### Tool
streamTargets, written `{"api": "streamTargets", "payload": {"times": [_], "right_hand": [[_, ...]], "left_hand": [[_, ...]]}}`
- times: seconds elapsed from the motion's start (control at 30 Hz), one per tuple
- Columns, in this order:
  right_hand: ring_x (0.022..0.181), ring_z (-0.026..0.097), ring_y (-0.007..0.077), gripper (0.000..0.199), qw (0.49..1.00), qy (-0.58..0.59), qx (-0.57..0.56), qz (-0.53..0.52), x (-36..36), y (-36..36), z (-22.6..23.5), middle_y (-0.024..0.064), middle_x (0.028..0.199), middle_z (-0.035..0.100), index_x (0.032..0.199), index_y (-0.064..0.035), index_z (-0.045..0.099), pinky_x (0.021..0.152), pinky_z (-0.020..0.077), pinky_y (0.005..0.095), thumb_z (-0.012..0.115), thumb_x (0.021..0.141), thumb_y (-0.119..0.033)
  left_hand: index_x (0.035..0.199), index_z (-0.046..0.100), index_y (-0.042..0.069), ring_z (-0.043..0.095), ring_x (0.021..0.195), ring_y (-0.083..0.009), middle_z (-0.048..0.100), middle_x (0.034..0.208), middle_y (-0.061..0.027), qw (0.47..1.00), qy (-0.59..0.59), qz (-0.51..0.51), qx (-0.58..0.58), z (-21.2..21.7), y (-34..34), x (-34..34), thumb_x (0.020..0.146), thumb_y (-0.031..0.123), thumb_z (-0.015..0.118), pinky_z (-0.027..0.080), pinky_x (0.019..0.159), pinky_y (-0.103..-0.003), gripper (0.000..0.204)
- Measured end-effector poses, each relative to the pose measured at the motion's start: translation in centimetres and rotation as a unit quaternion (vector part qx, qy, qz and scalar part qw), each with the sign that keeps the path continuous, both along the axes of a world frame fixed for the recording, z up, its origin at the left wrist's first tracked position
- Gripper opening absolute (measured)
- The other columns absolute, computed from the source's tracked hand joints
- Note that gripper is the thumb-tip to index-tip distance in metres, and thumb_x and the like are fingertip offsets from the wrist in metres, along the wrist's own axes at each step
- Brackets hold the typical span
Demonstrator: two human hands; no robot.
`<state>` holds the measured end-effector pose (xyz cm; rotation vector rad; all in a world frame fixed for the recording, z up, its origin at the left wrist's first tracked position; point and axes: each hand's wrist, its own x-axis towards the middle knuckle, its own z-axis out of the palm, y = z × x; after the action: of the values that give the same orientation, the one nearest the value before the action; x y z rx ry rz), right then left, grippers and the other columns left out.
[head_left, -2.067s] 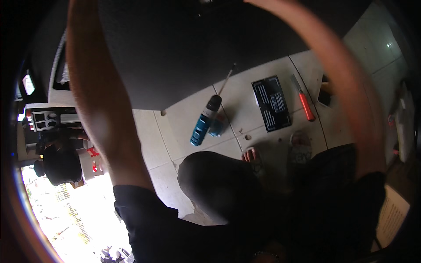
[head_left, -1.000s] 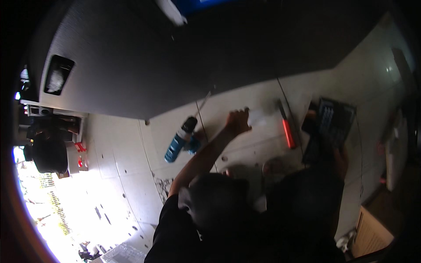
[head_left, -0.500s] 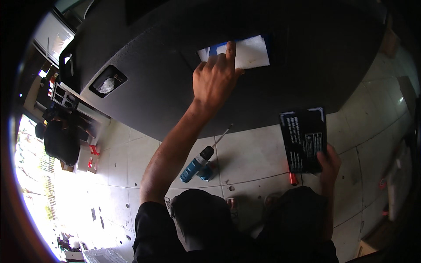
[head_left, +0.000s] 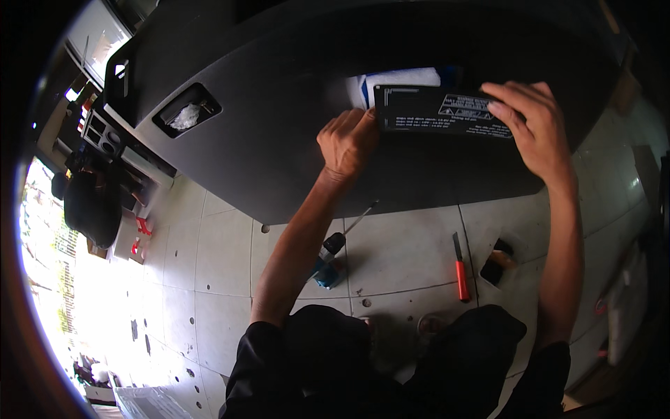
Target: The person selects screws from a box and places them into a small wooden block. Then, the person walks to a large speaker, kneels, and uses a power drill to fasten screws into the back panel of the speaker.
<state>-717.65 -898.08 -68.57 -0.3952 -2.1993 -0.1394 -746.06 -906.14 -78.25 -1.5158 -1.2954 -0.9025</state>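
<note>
Both my hands hold a flat black rectangular panel (head_left: 426, 120) with white print, tilted in front of a cut-out in a large black speaker-like cabinet (head_left: 293, 126). My left hand (head_left: 347, 143) is closed at the panel's left end, the thumb against its edge. At the other end, my right hand (head_left: 534, 126) grips the panel from above and the side. White padding (head_left: 401, 77) with blue beside it shows in the cut-out above the panel; the panel hides the lower part of the opening.
On the tiled floor lie a teal cordless drill (head_left: 328, 269) with a long bit, partly behind my left forearm, a red-handled blade tool (head_left: 460, 276) and a small black-and-orange item (head_left: 497, 262). Clear plastic (head_left: 185, 117) sits in the cabinet's side recess. Another person (head_left: 94, 206) crouches at left.
My right hand has raised the panel from low on the right up to the cut-out and turned it lengthwise. My left hand has left the padding and taken the panel's left end.
</note>
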Motion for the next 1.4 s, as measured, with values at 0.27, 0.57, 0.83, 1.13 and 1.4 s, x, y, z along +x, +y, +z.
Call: {"api": "streamTargets", "payload": {"times": [0.27, 0.57, 0.83, 1.13, 1.4], "right_hand": [[0.074, 0.058, 0.0161, 0.025, 0.981, 0.010, -0.189, 0.029, -3.2, 2.1, 1.5, 0.0042, 0.096, 0.068, 0.109, -0.0108, 0.067, 0.081, 0.0422, 0.0293, 0.063, 0.086, -0.020], [0.077, 0.058, 0.0192, 0.024, 0.998, -0.011, -0.065, 0.003, -6.8, 2.5, 0.8, 0.0047, 0.099, 0.067, 0.110, -0.0123, 0.066, 0.085, 0.0398, 0.0317, 0.060, 0.088, -0.019], [0.071, 0.056, 0.0188, 0.022, 0.999, 0.003, -0.001, 0.036, -8.9, 2.2, 0.3, 0.0056, 0.088, 0.066, 0.108, -0.0107, 0.067, 0.077, 0.0389, 0.0340, 0.060, 0.088, -0.016], [0.074, 0.055, 0.0173, 0.023, 0.998, 0.030, 0.049, 0.037, -9.3, 2.5, -0.9, 0.0025, 0.081, 0.062, 0.109, -0.0078, 0.066, 0.074, 0.0385, 0.0347, 0.060, 0.086, -0.011], [0.081, 0.057, 0.0179, 0.023, 0.993, 0.076, 0.041, 0.075, -8.7, 2.5, -1.5, 0.0029, 0.085, 0.062, 0.101, -0.0067, 0.068, 0.074, 0.0452, 0.0315, 0.067, 0.079, -0.004]], "left_hand": [[0.079, 0.061, 0.012, 0.057, 0.053, -0.0152, 0.059, 0.063, 0.0006, 0.953, -0.291, -0.039, 0.076, -1.5, 0.1, 2.6, 0.069, 0.015, 0.078, 0.043, 0.046, -0.027, 0.020], [0.086, 0.052, 0.008, 0.056, 0.052, -0.0151, 0.059, 0.062, -0.0012, 0.879, -0.462, 0.094, -0.072, -0.7, -1.8, 3.8, 0.066, 0.037, 0.081, 0.043, 0.051, -0.030, 0.045], [0.087, 0.053, 0.006, 0.062, 0.058, -0.0203, 0.062, 0.064, -0.0056, 0.852, -0.510, 0.091, -0.074, -1.3, -2.9, 3.1, 0.065, 0.041, 0.082, 0.048, 0.055, -0.035, 0.051], [0.098, 0.061, 0.010, 0.060, 0.055, -0.0142, 0.063, 0.068, 0.0005, 0.991, -0.121, -0.061, 0.012, -0.6, -3.1, 1.2, 0.068, 0.029, 0.082, 0.048, 0.051, -0.026, 0.041], [0.140, 0.038, 0.028, 0.061, 0.057, -0.0111, 0.063, 0.070, 0.0009, 0.994, -0.007, -0.014, -0.104, 2.3, 0.4, 2.2, 0.067, 0.036, 0.079, 0.051, 0.052, -0.026, 0.084]]}}
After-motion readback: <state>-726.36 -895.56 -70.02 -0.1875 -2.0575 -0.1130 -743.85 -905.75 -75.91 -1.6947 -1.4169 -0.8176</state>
